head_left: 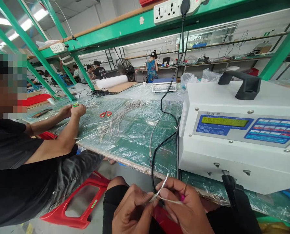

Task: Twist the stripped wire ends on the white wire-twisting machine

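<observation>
A: Where is the wire?

B: Low in view, in front of the table (135, 152) edge. The left hand (132, 211) and right hand (186, 208) meet over the lap, fingers of both pinched together on a thin wire (161, 191), its pale end sticking up between them.

A: Any risk?

B: I'd say the fine strands could fray or slip, since the grip sits right at the tip. The black cable (159, 152) hangs just behind the hands and might snag. The machine (237, 143) stands just to the right, its black clamp (235, 195) close to the right wrist.

A: And the co-worker?

B: Well apart, at the left.
</observation>
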The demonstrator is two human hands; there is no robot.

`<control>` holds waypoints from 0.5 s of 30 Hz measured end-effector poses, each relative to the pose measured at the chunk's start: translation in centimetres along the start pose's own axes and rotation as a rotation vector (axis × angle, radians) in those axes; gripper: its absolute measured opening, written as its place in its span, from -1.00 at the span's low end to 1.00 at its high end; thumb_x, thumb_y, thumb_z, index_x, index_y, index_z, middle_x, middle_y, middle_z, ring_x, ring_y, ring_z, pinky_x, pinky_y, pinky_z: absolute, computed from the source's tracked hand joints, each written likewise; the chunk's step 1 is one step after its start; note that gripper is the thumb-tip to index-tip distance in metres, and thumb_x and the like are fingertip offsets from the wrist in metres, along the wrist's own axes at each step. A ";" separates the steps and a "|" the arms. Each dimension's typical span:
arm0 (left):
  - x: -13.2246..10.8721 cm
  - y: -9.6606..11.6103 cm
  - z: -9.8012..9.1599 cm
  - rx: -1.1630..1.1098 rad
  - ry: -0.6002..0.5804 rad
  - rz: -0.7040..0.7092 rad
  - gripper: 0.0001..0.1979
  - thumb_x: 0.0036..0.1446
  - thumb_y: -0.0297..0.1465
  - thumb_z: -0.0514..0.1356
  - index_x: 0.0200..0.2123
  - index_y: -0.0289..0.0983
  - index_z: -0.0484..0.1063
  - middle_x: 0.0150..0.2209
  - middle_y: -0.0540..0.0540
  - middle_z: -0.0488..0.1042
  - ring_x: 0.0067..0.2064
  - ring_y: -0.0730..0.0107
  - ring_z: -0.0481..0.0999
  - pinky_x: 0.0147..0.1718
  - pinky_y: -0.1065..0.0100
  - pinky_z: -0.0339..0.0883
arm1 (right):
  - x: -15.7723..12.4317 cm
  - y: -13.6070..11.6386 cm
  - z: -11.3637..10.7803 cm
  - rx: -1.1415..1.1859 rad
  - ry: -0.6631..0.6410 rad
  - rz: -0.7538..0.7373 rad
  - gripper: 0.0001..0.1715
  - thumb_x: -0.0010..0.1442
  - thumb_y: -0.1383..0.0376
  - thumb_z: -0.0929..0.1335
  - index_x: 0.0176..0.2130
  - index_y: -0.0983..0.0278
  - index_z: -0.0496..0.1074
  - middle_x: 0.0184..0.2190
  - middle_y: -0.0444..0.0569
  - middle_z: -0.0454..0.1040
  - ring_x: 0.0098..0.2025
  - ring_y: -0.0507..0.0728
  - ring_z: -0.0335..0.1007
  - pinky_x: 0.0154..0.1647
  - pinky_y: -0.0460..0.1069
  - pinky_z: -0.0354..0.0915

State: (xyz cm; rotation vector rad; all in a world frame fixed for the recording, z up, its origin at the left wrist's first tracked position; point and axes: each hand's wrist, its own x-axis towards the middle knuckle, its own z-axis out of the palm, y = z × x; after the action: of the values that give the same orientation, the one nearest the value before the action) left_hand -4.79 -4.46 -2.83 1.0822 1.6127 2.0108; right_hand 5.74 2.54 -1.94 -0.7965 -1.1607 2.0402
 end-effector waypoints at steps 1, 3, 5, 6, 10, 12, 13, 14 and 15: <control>-0.1 -0.3 -0.1 0.021 0.005 0.041 -0.89 0.01 -0.51 0.38 -0.45 -0.21 0.54 -0.53 0.06 0.25 -0.45 0.44 0.26 -0.47 0.44 0.16 | -0.1 -0.1 0.0 -0.008 -0.006 -0.012 -0.50 0.12 -0.08 0.45 -0.33 0.33 0.48 -0.72 -0.35 0.03 -0.66 -0.14 -0.17 -0.63 -0.16 -0.21; -0.3 -0.8 -0.2 0.042 -0.006 0.086 -0.90 0.04 -0.50 0.36 -0.41 -0.19 0.54 -0.52 0.07 0.26 -0.46 0.44 0.27 -0.49 0.42 0.16 | -0.2 -0.2 0.0 -0.029 -0.012 -0.040 -0.50 0.15 -0.09 0.42 -0.34 0.33 0.47 -0.72 -0.35 0.01 -0.66 -0.13 -0.17 -0.63 -0.15 -0.22; -0.3 -1.0 -0.2 0.063 -0.034 0.099 -0.90 0.07 -0.50 0.34 -0.39 -0.19 0.53 -0.51 0.07 0.26 -0.49 0.45 0.27 -0.52 0.41 0.12 | -0.3 -0.2 0.1 -0.045 -0.015 -0.045 -0.49 0.16 -0.09 0.41 -0.32 0.33 0.46 -0.71 -0.36 -0.01 -0.65 -0.13 -0.18 -0.62 -0.14 -0.23; -0.3 -1.0 -0.2 0.084 -0.042 0.111 -0.90 0.08 -0.51 0.34 -0.39 -0.19 0.52 -0.52 0.07 0.27 -0.49 0.45 0.27 -0.53 0.41 0.11 | -0.3 -0.2 0.0 -0.052 -0.015 -0.047 -0.49 0.17 -0.09 0.40 -0.31 0.33 0.46 -0.71 -0.36 -0.02 -0.65 -0.12 -0.18 -0.62 -0.14 -0.23; -0.2 -0.8 -0.2 0.175 0.005 0.233 -0.86 0.05 -0.56 0.35 -0.40 -0.22 0.50 -0.52 0.06 0.29 -0.48 0.44 0.30 -0.53 0.40 0.10 | -0.3 0.0 -0.1 -0.098 -0.006 -0.058 -0.50 0.22 -0.07 0.37 -0.27 0.34 0.44 -0.71 -0.35 0.01 -0.65 -0.11 -0.15 -0.61 -0.13 -0.22; -0.2 -0.5 -0.2 0.189 0.013 0.249 -0.86 0.05 -0.56 0.34 -0.40 -0.21 0.51 -0.52 0.06 0.31 -0.49 0.45 0.30 -0.53 0.40 0.11 | -0.3 0.0 -0.1 -0.107 -0.004 -0.055 -0.48 0.21 -0.09 0.37 -0.26 0.35 0.44 -0.71 -0.35 0.00 -0.65 -0.11 -0.14 -0.61 -0.12 -0.23; -0.2 -0.3 -0.3 0.180 0.010 0.229 -0.86 0.05 -0.56 0.34 -0.40 -0.21 0.52 -0.52 0.06 0.31 -0.49 0.45 0.30 -0.53 0.41 0.11 | -0.3 0.0 -0.1 -0.105 -0.004 -0.050 -0.47 0.21 -0.10 0.37 -0.25 0.35 0.44 -0.71 -0.36 -0.01 -0.65 -0.11 -0.15 -0.61 -0.12 -0.24; -0.2 0.0 -0.3 0.165 0.003 0.186 -0.87 0.05 -0.55 0.34 -0.41 -0.21 0.52 -0.53 0.06 0.32 -0.49 0.46 0.31 -0.52 0.42 0.12 | -0.3 -0.1 -0.1 -0.101 -0.005 -0.045 -0.46 0.20 -0.11 0.37 -0.25 0.34 0.44 -0.70 -0.36 -0.02 -0.65 -0.11 -0.16 -0.61 -0.12 -0.25; -0.1 0.3 -0.3 0.137 -0.007 0.120 -0.88 0.05 -0.54 0.35 -0.43 -0.21 0.53 -0.53 0.06 0.31 -0.48 0.46 0.31 -0.51 0.43 0.13 | -0.4 -0.1 0.0 -0.098 -0.007 -0.045 -0.46 0.20 -0.11 0.37 -0.26 0.34 0.44 -0.70 -0.36 -0.03 -0.64 -0.11 -0.18 -0.61 -0.12 -0.25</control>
State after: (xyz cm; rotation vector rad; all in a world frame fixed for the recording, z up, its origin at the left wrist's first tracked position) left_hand -4.88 -4.85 -2.60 1.2616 1.7424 1.9917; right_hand 5.98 2.31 -1.77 -0.8040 -1.2791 1.9634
